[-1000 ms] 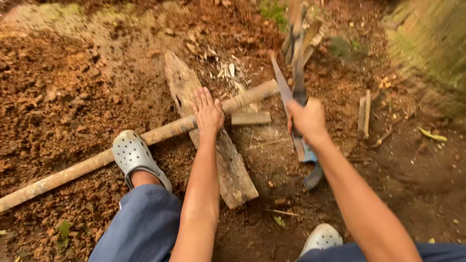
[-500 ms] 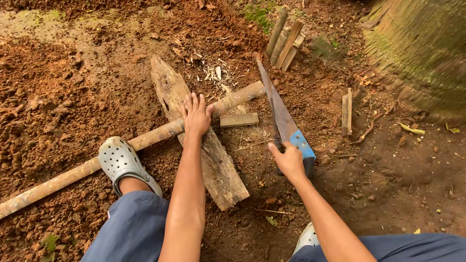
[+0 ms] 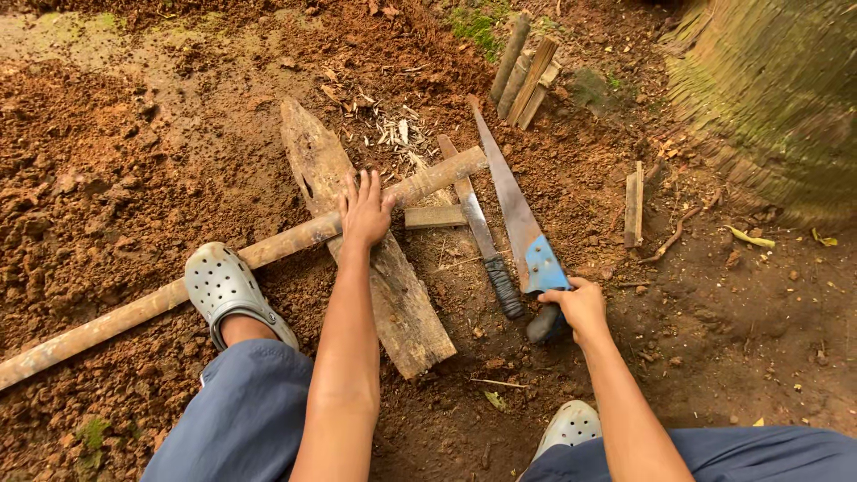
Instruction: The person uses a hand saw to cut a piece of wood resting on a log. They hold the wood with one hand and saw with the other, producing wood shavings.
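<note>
Two bare hands worked over reddish, churned soil. The left hand (image 3: 364, 211) lay flat and open, fingers spread, pressing down on a long wooden pole (image 3: 259, 254) at the spot where the pole crossed a weathered plank (image 3: 379, 268). The pole ran on a slant from the lower left up toward the middle of the ground, and a foot in a grey perforated clog (image 3: 223, 290) stood on it further down its length. The right hand (image 3: 580, 308) was closed around the dark handle of a handsaw (image 3: 518, 214), which lay on the dirt with its blue-painted heel just above the fingers and its blade pointing away toward the top of the scene. Just beside the saw, on its left, a long knife (image 3: 478, 228) with a black wrapped grip rested flat on the ground, its blade passing under the end of the pole. A short wood offcut (image 3: 435, 217) sat between the plank and the knife. Pale wood chips (image 3: 393, 129) were scattered beyond the pole. Further off, a few cut stakes (image 3: 525, 71) lay bunched together, and a small flat stick (image 3: 633, 205) lay well apart to the right. A second clog (image 3: 571, 424) showed near the bottom edge.
</note>
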